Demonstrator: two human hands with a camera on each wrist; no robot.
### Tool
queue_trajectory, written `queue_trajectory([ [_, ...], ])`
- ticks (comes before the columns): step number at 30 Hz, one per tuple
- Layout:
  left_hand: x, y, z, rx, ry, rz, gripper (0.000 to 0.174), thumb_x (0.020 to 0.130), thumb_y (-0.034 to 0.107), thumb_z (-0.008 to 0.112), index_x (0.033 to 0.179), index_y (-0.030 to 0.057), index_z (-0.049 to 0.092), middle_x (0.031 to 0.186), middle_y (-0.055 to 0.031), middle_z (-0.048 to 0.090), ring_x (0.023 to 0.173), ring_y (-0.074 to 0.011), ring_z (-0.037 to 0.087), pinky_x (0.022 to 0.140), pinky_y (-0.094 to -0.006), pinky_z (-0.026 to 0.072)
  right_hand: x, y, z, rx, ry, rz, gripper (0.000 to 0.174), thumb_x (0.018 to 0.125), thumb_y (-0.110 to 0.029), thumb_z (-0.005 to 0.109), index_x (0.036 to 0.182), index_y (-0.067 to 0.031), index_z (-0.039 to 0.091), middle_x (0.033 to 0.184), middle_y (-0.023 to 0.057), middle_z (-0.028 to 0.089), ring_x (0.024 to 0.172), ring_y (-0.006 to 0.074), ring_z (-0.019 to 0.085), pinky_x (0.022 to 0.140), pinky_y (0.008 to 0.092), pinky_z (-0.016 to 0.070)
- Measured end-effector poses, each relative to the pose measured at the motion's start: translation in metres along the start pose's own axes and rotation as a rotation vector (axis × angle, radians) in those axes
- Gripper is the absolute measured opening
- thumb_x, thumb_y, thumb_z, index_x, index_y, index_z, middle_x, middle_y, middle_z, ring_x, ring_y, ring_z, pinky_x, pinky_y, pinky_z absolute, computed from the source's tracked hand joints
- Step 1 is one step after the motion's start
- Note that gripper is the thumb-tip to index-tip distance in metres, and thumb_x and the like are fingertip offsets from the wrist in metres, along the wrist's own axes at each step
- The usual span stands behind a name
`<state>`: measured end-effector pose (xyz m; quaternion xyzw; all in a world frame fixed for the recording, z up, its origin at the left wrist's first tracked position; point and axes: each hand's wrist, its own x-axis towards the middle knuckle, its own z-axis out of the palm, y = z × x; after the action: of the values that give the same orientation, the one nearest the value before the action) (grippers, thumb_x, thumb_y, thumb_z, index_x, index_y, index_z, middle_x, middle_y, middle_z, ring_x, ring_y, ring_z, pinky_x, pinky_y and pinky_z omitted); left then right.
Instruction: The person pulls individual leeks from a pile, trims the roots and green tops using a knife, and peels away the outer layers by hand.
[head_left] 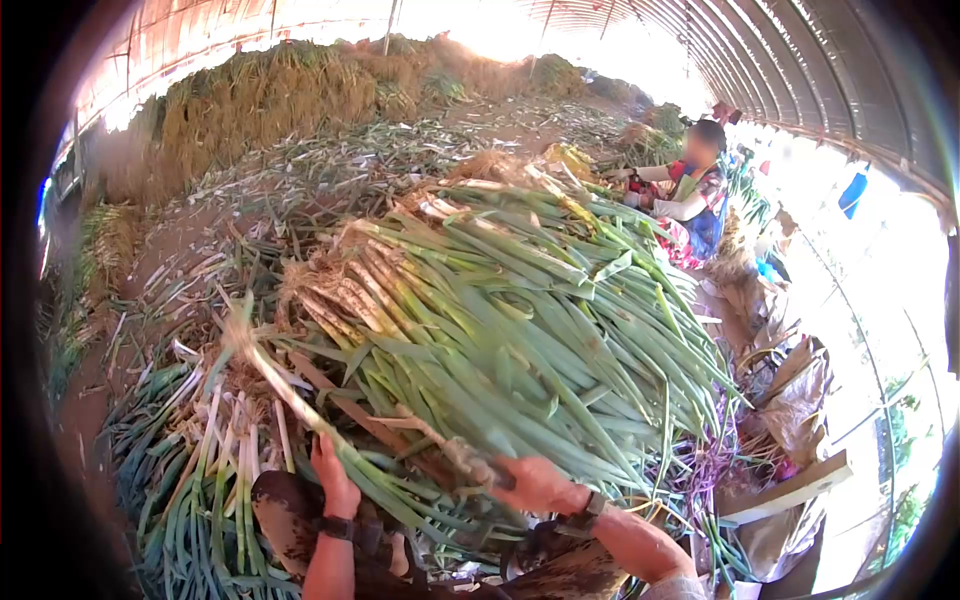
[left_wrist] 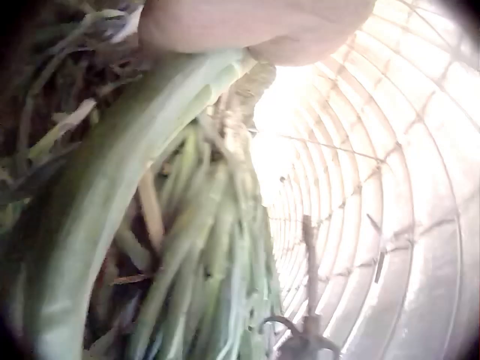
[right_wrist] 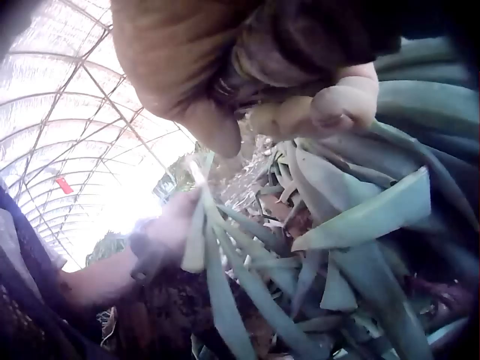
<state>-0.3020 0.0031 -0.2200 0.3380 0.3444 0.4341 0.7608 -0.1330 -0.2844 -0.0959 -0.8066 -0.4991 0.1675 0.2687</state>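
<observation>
My left hand (head_left: 335, 482) grips a long green onion (head_left: 285, 392) partway down its stalk. The root end points up and away to the left, blurred, and the green leaves hang toward my lap. In the left wrist view, the leaves of that green onion (left_wrist: 97, 202) bend down below my fingers (left_wrist: 225, 26). My right hand (head_left: 540, 485) holds a stick-like tool (head_left: 465, 458) with a wrapped grey handle and a pale brown end, which points left toward the onion. A large heap of green onions (head_left: 540, 340) lies right in front of both hands.
Cleaned onions (head_left: 235, 450) with white stalks lie in a pile at my left. Another person (head_left: 695, 195) sits beyond the heap on the right. A wooden board (head_left: 790, 490) and brown sacking (head_left: 800, 400) lie at the right. Stacked onions (head_left: 290, 100) line the back; scraps cover the floor.
</observation>
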Motion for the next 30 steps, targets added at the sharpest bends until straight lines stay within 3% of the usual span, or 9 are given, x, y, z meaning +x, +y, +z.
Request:
queue_trajectory([
  [4, 0.005, 0.075, 0.066, -0.049, -0.355, 0.016, 0.017, 0.1, 0.031, 0.056, 0.098, 0.0143, 0.061, 0.084, 0.0033, 0.058, 0.075, -0.0095, 0.058, 0.065, -0.0291, 0.0502, 0.008, 0.006, 0.003, -0.085, 0.141, -0.061, 0.035, 0.077, -0.023, 0.073, 0.106, -0.0058, 0.062, 0.074, 0.0214, 0.065, 0.07, 0.0427, 0.064, 0.062, 0.0484, 0.0511],
  [7, 0.032, 0.07, 0.115, 0.034, -0.529, -0.016, 0.025, 0.1, 0.03, 0.057, 0.106, 0.0073, 0.063, 0.091, 0.0009, 0.062, 0.08, -0.0101, 0.058, 0.071, -0.0279, 0.0494, 0.02, -0.008, -0.009, -0.181, 0.213, -0.102, 0.032, 0.076, -0.02, 0.073, 0.101, -0.0038, 0.061, 0.072, 0.0208, 0.065, 0.069, 0.0418, 0.064, 0.061, 0.048, 0.0504],
  [11, 0.069, 0.044, 0.134, -0.091, -0.616, -0.261, 0.027, 0.102, 0.029, 0.053, 0.116, 0.0059, 0.057, 0.097, -0.0061, 0.063, 0.083, -0.0179, 0.062, 0.073, -0.0372, 0.0555, 0.024, 0.0, -0.004, -0.236, 0.253, -0.054, 0.032, 0.077, -0.024, 0.073, 0.096, -0.0036, 0.058, 0.067, 0.0194, 0.063, 0.067, 0.0417, 0.063, 0.061, 0.0503, 0.0483],
  [14, 0.08, 0.032, 0.137, -0.129, -0.612, -0.302, 0.029, 0.101, 0.029, 0.053, 0.118, 0.0054, 0.056, 0.098, -0.0071, 0.063, 0.082, -0.0204, 0.063, 0.075, -0.0414, 0.0561, 0.023, 0.0, -0.005, -0.239, 0.198, 0.022, 0.029, 0.082, -0.028, 0.067, 0.096, -0.005, 0.059, 0.076, 0.0198, 0.066, 0.074, 0.0419, 0.063, 0.065, 0.0527, 0.0482],
  [21, 0.063, 0.007, 0.142, 0.167, -0.641, -0.162, 0.027, 0.097, 0.018, 0.061, 0.12, 0.0044, 0.057, 0.101, -0.0043, 0.064, 0.09, -0.0166, 0.064, 0.076, -0.037, 0.0555, 0.034, 0.022, 0.007, -0.231, 0.295, 0.031, 0.032, 0.081, -0.032, 0.069, 0.1, -0.0073, 0.06, 0.076, 0.0197, 0.067, 0.074, 0.0413, 0.065, 0.067, 0.0509, 0.0515],
  [23, 0.059, -0.002, 0.143, 0.218, -0.632, -0.23, 0.026, 0.093, 0.011, 0.063, 0.116, -0.0004, 0.061, 0.099, -0.0026, 0.065, 0.084, -0.0119, 0.06, 0.074, -0.0294, 0.0496, 0.036, 0.022, 0.002, -0.259, 0.266, 0.065, 0.033, 0.081, -0.032, 0.069, 0.101, -0.0072, 0.06, 0.077, 0.0206, 0.067, 0.076, 0.0414, 0.065, 0.068, 0.051, 0.0519],
  [25, 0.064, -0.019, 0.145, 0.243, -0.717, -0.295, 0.022, 0.097, 0.014, 0.06, 0.114, 0.0008, 0.063, 0.097, -0.0045, 0.066, 0.084, -0.0146, 0.063, 0.073, -0.0329, 0.0531, 0.037, 0.019, 0.005, -0.204, 0.255, 0.125, 0.037, 0.082, -0.035, 0.069, 0.104, -0.0071, 0.061, 0.081, 0.0211, 0.068, 0.079, 0.0411, 0.066, 0.071, 0.0512, 0.0524],
  [28, 0.044, 0.003, 0.166, 0.863, -0.86, -0.21, 0.025, 0.096, 0.02, 0.06, 0.112, 0.001, 0.065, 0.092, -0.005, 0.068, 0.083, -0.0139, 0.064, 0.071, -0.0354, 0.0511, 0.041, 0.034, 0.008, -0.182, 0.264, 0.187, 0.038, 0.081, -0.037, 0.069, 0.105, -0.0079, 0.061, 0.084, 0.0206, 0.068, 0.082, 0.0407, 0.066, 0.073, 0.0514, 0.053],
  [30, 0.058, -0.039, 0.153, 1.103, -0.8, 0.416, 0.029, 0.087, 0.023, 0.069, 0.104, 0.0009, 0.063, 0.082, -0.012, 0.065, 0.074, -0.0275, 0.063, 0.067, -0.041, 0.0499, 0.038, 0.03, 0.001, -0.185, 0.254, 0.245, 0.036, 0.084, -0.038, 0.064, 0.103, -0.0082, 0.062, 0.087, 0.022, 0.068, 0.084, 0.0423, 0.066, 0.075, 0.0518, 0.0522],
])
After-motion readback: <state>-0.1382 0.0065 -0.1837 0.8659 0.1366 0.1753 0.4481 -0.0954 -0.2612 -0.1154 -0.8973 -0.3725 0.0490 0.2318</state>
